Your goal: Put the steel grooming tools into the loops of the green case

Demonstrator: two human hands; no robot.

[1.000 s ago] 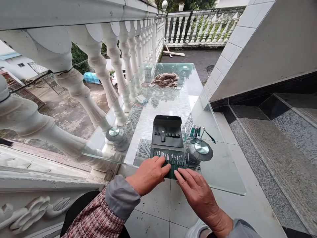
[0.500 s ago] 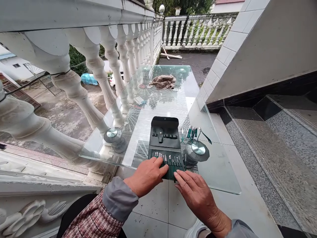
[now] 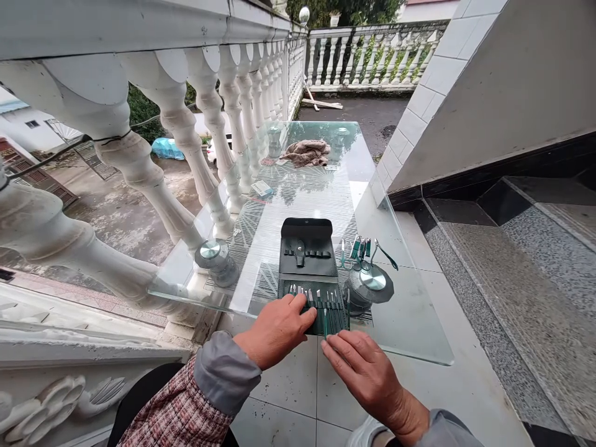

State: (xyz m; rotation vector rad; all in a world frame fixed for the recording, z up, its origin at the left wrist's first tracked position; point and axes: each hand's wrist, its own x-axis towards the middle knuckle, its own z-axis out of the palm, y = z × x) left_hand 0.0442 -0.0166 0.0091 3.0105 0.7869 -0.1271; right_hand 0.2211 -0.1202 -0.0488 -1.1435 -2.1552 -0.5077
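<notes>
An open black and green tool case (image 3: 308, 259) lies on a glass table (image 3: 412, 323) near its front edge. Its lower flap holds a row of several small metal tools (image 3: 321, 302) in loops. My left hand (image 3: 274, 329) rests flat on the flap's near left corner, fingers spread, holding nothing. My right hand (image 3: 363, 366) reaches from the lower right with fingers stretched out together, fingertips at the flap's near edge just below the tools. Its thumb is hidden. A few loose green-handled tools (image 3: 364, 248) lie on the glass right of the case.
Round metal leg caps (image 3: 372, 280) (image 3: 212, 250) show under the glass. A crumpled brown cloth (image 3: 307, 153) and a small box (image 3: 263, 188) lie farther back. A white balustrade (image 3: 186, 124) runs along the left, and a tiled wall with stone steps (image 3: 512, 217) is on the right.
My right hand has drawn back a little toward me, so more of the tool row shows. My left hand has stayed on the case.
</notes>
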